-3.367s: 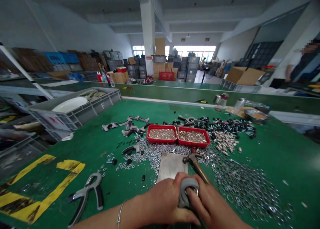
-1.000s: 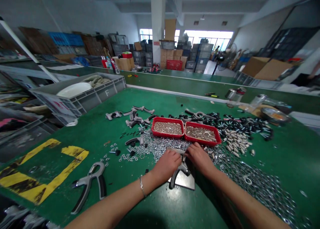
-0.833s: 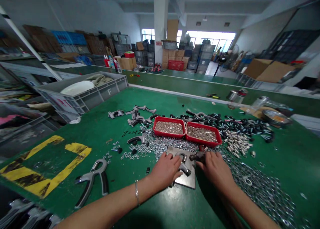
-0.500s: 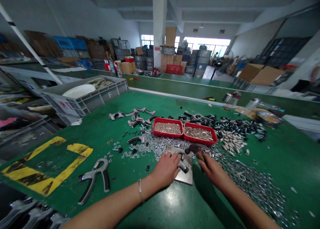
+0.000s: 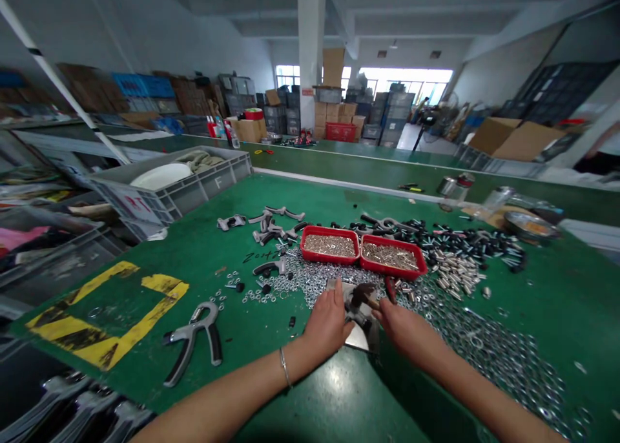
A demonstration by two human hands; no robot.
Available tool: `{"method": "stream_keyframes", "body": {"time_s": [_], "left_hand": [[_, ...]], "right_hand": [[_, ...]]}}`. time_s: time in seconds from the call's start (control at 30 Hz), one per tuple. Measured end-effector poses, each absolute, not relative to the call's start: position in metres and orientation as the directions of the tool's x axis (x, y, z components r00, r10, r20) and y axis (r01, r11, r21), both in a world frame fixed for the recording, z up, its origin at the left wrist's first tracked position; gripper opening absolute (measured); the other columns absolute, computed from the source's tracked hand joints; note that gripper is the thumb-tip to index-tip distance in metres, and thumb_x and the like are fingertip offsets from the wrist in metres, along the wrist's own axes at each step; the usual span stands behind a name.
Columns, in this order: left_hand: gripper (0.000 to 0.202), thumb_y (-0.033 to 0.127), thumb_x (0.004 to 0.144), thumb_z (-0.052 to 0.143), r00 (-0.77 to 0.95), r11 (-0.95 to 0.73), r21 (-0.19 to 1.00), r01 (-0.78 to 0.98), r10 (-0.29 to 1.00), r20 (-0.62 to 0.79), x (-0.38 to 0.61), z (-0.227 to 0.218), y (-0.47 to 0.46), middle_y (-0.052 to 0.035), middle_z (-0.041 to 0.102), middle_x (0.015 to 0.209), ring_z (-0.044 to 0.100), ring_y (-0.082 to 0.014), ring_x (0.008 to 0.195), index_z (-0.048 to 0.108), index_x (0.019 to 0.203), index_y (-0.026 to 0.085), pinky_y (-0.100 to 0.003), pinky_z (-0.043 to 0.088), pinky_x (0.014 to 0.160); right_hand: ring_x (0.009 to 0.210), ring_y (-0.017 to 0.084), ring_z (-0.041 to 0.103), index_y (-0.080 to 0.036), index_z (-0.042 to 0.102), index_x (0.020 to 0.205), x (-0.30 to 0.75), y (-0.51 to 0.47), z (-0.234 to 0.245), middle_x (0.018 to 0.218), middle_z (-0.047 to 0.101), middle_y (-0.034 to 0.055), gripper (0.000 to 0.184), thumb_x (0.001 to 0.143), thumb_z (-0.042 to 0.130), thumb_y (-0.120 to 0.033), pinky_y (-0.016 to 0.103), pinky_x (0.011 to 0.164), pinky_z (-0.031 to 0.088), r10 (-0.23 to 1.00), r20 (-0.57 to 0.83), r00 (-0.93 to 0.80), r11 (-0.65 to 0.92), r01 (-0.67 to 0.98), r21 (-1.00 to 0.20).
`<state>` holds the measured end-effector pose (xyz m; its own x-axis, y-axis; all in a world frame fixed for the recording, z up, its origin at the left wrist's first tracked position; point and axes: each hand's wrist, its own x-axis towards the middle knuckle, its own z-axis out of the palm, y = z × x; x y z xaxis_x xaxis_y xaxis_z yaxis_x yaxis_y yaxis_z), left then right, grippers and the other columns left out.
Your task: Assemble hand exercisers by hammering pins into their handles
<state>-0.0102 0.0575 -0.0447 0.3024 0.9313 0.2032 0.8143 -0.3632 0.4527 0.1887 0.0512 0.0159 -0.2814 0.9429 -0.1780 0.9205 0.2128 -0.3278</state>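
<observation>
On metal plate (image 5: pixel 357 341), head view: hand gripper (image 5: pixel 359 318), our left hand (image 5: pixel 325 320) closed around its side; our right hand (image 5: pixel 404 327) clasps hammer (image 5: pixel 363 294), contact unclear. Hammer probably head-heavy; grip handle. Hand gripper likely stiff, slippery; hold side arm.

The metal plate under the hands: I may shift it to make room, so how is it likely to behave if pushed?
The metal plate would likely be stiff: its edges look straight. Lying flat on the green table, it would probably slide rather than roll or tip. Pushed forward, it may scatter the loose washers beside its far edge.
</observation>
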Motion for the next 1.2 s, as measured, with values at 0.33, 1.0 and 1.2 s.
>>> {"method": "stream_keyframes", "body": {"time_s": [0.33,1.0,1.2], "left_hand": [[0.103,0.022,0.076,0.064,0.278,-0.367,0.525,0.768,0.930,0.242,-0.011,-0.046,0.059,-0.0189,0.050,0.132,0.049,-0.0330,0.117,-0.004,0.153,0.014,-0.050,0.040,0.104],[0.068,0.036,0.079,0.061,0.291,-0.179,0.833,0.524,0.956,0.022,-0.023,-0.031,0.083,-0.0152,0.064,0.122,0.059,-0.0324,0.112,0.042,0.141,0.017,-0.045,0.044,0.098],[0.064,0.030,0.072,0.070,0.167,-0.155,0.784,0.602,0.984,0.066,-0.037,-0.036,0.095,-0.0163,0.055,0.133,0.047,-0.0329,0.127,0.050,0.131,0.015,-0.047,0.035,0.108]], "right_hand": [[0.081,0.022,0.065,-0.022,0.052,0.101,0.193,0.033,0.041,0.094,0.070,0.0085,0.036,0.100,0.028,-0.048,0.029,0.071,0.043,0.992,0.061,-0.112,0.126,0.782,-0.610],[0.036,0.014,0.044,-0.022,0.054,0.093,0.244,0.010,-0.007,0.057,0.054,-0.0037,0.055,0.096,0.015,-0.061,0.027,0.039,0.041,0.904,-0.426,-0.021,-0.297,0.687,-0.663],[0.092,0.024,0.066,-0.020,0.062,0.088,0.278,0.049,0.001,0.098,0.069,0.0125,0.033,0.096,0.037,-0.039,0.033,0.082,0.048,0.994,-0.105,0.006,-0.030,0.973,-0.228]]}}
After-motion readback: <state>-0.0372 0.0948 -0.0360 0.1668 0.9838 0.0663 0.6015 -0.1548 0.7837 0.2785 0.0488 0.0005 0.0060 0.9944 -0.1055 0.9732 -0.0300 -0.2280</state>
